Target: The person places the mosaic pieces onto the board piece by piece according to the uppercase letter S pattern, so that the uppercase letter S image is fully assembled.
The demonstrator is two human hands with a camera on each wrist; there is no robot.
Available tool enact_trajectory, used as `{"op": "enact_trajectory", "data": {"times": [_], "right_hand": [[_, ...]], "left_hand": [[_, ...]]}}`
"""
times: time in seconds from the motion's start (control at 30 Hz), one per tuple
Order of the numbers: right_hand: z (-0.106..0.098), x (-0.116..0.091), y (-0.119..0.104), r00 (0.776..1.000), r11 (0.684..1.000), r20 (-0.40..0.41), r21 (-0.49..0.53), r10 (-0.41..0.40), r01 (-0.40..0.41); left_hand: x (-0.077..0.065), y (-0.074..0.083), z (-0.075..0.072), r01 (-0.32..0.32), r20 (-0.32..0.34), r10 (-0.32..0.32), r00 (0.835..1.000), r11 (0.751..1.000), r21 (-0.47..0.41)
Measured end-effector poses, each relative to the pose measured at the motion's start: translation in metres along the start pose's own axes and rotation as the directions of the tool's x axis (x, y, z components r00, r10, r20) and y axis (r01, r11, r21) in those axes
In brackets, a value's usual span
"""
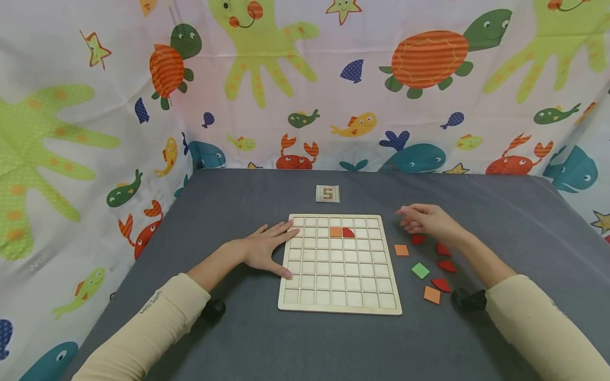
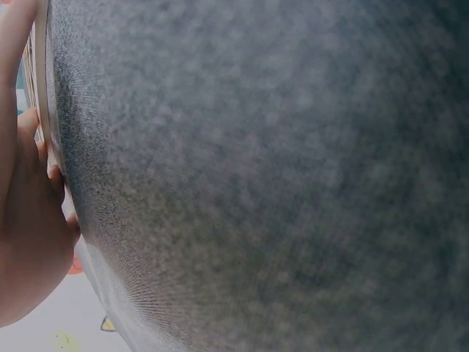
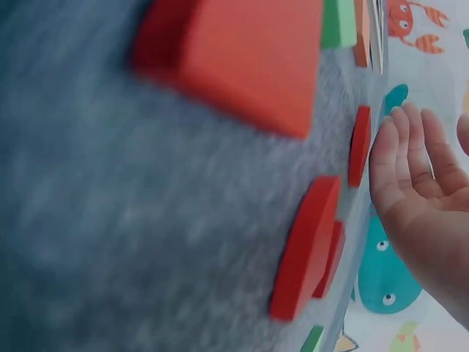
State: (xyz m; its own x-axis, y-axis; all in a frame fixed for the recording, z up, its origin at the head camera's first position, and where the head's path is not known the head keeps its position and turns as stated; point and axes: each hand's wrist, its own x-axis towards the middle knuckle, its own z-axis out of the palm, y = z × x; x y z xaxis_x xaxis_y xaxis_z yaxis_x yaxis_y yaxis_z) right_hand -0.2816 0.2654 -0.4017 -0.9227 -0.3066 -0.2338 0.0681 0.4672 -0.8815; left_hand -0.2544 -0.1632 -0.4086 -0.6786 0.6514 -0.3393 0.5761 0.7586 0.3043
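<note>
A pale wooden grid board point(image 1: 337, 269) lies on the grey cloth, with an orange square tile point(image 1: 335, 232) and a red quarter-round tile point(image 1: 348, 233) side by side in its second row. My left hand point(image 1: 267, 248) rests spread along the board's left edge, its thumb and fingertips on the rim. Right of the board, my right hand point(image 1: 426, 218) is held above the loose tiles, fingers slightly bent. Nothing shows between those fingers in the right wrist view. Below it lie several red quarter-round tiles point(image 1: 447, 265), a green square tile point(image 1: 420, 271) and orange square tiles point(image 1: 432, 295).
Behind the board lies a small card point(image 1: 327, 193) printed with a grid and a coloured figure. A curtain point(image 1: 267, 148) with sea animals hangs at the back and sides of the table. One green piece point(image 3: 313, 339) shows at the bottom of the right wrist view.
</note>
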Motion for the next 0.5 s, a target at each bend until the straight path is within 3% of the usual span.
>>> {"op": "enact_trajectory", "data": {"times": [0.5], "right_hand": [[-0.01, -0.016, 0.011, 0.997, 0.992, 0.043, -0.104, -0.061, 0.065]], "left_hand": [[0.001, -0.001, 0.0, 0.017, 0.007, -0.017, 1.0, 1.0, 0.0]]}}
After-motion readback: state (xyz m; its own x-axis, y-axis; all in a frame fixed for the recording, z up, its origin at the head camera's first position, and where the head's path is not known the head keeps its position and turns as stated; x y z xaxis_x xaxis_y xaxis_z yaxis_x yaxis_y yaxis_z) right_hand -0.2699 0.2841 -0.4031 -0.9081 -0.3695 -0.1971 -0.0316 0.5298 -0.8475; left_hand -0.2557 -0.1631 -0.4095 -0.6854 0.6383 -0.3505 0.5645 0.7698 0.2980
